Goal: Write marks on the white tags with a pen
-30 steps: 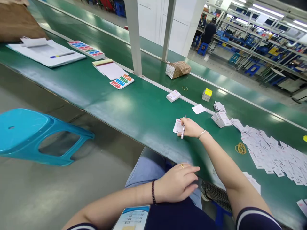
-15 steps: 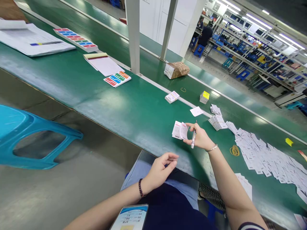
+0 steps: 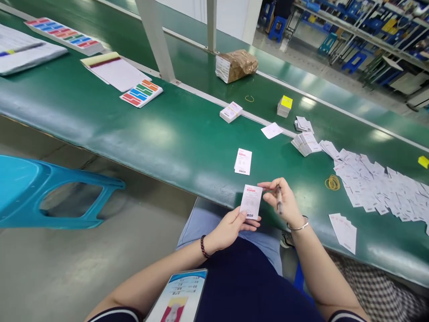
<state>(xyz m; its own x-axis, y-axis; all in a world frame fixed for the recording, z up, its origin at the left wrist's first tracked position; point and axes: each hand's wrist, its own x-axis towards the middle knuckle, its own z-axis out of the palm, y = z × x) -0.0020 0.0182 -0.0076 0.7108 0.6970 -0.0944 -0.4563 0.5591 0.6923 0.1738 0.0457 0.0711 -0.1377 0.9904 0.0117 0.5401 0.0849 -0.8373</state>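
My left hand (image 3: 234, 226) pinches a white printed card (image 3: 251, 201) by its lower edge, thumb on top, over the front edge of the green table. A pen (image 3: 279, 200) is tucked in the fingers of my right hand (image 3: 284, 203), whose index fingertip is close to the card's upper right corner; whether it touches cannot be told. Just beyond, a small pile of similar cards (image 3: 243, 162) lies on the table. To the right, a few fanned cards (image 3: 343, 232) rest near the edge.
Many loose cards (image 3: 375, 183) spread across the right side. Rubber bands (image 3: 332, 182), banded card stacks (image 3: 231, 112) and a brown paper package (image 3: 236, 66) lie farther back. A notepad (image 3: 117, 74) is on the left. A blue stool (image 3: 60, 192) stands beside the table.
My left hand was empty and now holds a card. My right hand has let go of the cards it held and keeps the pen. A small pile now lies on the table.
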